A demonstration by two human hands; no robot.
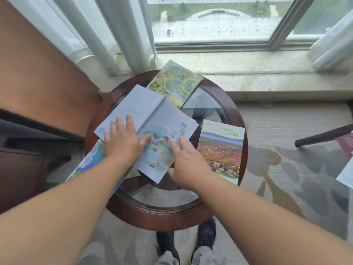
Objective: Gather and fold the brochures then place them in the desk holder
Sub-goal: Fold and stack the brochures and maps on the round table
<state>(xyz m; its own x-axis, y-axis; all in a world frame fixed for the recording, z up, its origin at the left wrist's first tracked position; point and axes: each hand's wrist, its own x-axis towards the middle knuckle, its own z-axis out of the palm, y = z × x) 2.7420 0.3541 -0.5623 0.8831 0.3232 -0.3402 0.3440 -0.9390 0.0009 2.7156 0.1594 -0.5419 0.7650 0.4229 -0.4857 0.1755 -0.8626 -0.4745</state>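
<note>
Your left hand [124, 144] lies flat on the pale unfolded brochure [141, 104]. Its fingers are straight and slightly spread, pressing the paper down just left of the centre crease, and the thumb reaches across onto the illustrated panel. Your right hand [188, 165] is also uncurled, with loosely spread fingers. Its fingertips [173, 145] touch the right panel of the same brochure beside the blue-green characters, and the thumb points toward the near edge. Neither hand grips anything.

The brochure lies at an angle on the left half of the round glass-topped table [152, 219], which has a dark wooden rim. On the far side a map brochure [175, 83] is tucked partly under the pale one's far corner and juts past the rim toward the window sill [248, 62]. On the right, close to your right hand, is a folded brochure with a landscape photo [221, 150]; it lies apart from the pale one. A blue brochure [89, 159] hangs off the near left rim, partly hidden under your left forearm. White curtains [114, 35] hang far left. A dark chair leg [324, 136] and more papers [345, 173] show at the right edge.

The pale brochure is open with one clear fold line. Its left panel is nearly blank, and its right panel carries a soft painted scene and calligraphy.
</note>
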